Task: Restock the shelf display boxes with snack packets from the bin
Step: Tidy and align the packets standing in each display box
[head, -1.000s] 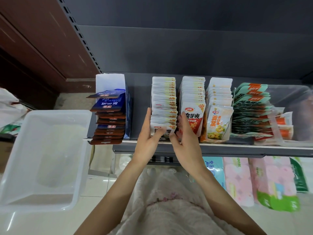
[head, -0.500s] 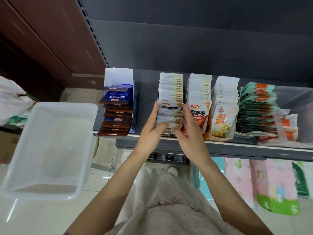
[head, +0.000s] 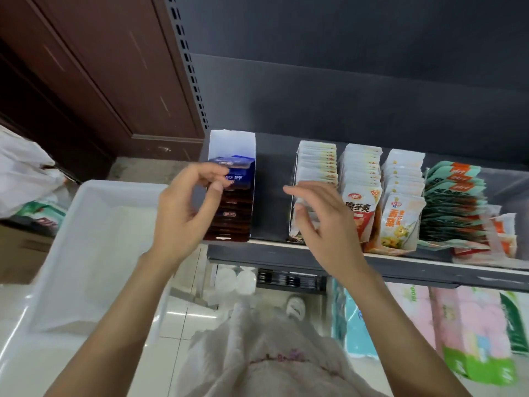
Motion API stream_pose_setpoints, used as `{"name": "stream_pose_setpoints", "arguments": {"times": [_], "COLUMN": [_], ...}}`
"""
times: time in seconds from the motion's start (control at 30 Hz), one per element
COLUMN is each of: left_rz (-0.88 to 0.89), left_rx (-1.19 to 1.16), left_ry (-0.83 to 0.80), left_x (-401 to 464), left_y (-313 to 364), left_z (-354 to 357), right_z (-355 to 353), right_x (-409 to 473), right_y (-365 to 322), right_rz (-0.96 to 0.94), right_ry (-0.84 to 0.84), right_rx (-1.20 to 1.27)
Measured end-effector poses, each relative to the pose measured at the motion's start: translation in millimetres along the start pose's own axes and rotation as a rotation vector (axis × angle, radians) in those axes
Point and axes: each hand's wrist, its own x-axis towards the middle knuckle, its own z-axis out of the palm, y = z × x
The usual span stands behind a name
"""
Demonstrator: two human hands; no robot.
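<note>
A dark shelf (head: 286,247) carries several display boxes of snack packets. The leftmost white box (head: 232,144) holds blue and brown packets (head: 239,179). My left hand (head: 186,207) hovers in front of it, fingers loosely curled, holding nothing. Right of a gap stands a box of white packets (head: 316,164); my right hand (head: 323,222) is in front of its near end, fingers relaxed, and whether it touches the packets is unclear. Further right are red-and-white packets (head: 361,207) and yellow-printed packets (head: 399,219). The white plastic bin (head: 94,253) at left looks empty.
Green and orange packets (head: 455,204) fill the shelf's right end beside a clear box (head: 512,190). Tissue packs (head: 472,333) sit on the lower level. A brown wooden wall (head: 100,67) and a white bag (head: 25,167) are at left.
Both hands have let go of the white packet stack and pulled back. My left hand moved left toward the blue-and-brown box; the camera shifted left and closer.
</note>
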Motion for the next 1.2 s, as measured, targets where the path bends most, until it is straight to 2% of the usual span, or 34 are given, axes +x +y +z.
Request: {"name": "stream_pose_setpoints", "arguments": {"times": [0.07, 0.17, 0.23, 0.33, 0.4, 0.47, 0.53, 0.67, 0.73, 0.93, 1.2], "left_rz": [0.045, 0.146, 0.204, 0.186, 0.194, 0.187, 0.177, 0.224, 0.278, 0.489, 0.589], "left_rx": [0.189, 0.425, 0.444, 0.444, 0.444, 0.412, 0.364, 0.324, 0.363, 0.525, 0.55], "left_ry": [-0.038, -0.288, -0.506, -0.786, -0.839, -0.787, -0.675, -0.346, -0.259, -0.334, -0.148], "left_x": [5, 6, -2, -13, -14, -10, -5, 9, 17, 24, 30], "left_y": [-28, -71, -93, -108, -109, -105, -102, -105, -109, -117, -120], "left_z": [-27, -49, -54, -51, -46, -44, -43, -42, -39, -20, -14], "right_z": [23, 63, 85, 101, 100, 90, 78, 83, 94, 103, 113], "right_x": [3, 0, -1, 2, 5, 14, 27, 58, 71, 81, 71], "right_y": [-18, -37, -43, -47, -52, -55, -55, -42, -32, -19, -22], "right_rz": [-0.07, -0.11, -0.077, -0.002, 0.044, 0.062, 0.054, -0.001, -0.037, -0.122, -0.183], "right_ry": [-0.06, -0.116, -0.193, -0.336, -0.246, -0.022, 0.045, -0.211, -0.258, -0.327, -0.216], "right_rx": [-0.049, -0.136, -0.191, -0.264, -0.218, -0.187, -0.255, -0.526, -0.603, -0.688, -0.654]}}
